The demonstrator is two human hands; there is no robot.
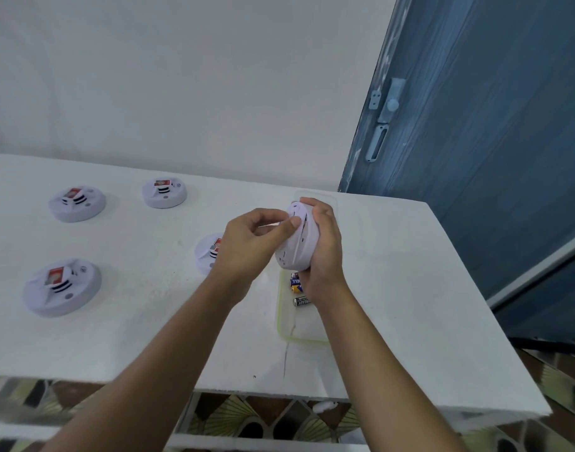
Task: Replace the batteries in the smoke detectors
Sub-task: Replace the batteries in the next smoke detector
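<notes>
My right hand (325,246) grips a white round smoke detector (295,249) from the right, holding it tilted on edge above a clear tray (299,334). My left hand (253,243) has its fingers curled, with the thumb pressed on the detector's back face. Batteries (298,290) lie in the tray just below the detector, partly hidden by my right wrist. Three other detectors lie on the white table with red-labelled batteries showing: far left (77,203), far middle (164,192) and near left (61,287). A further detector (206,252) sits half hidden behind my left hand.
The white table (393,288) ends at a front edge near me and a right edge beside a blue door (491,141). A patterned tiled floor (263,415) shows below the table. A white wall stands behind it.
</notes>
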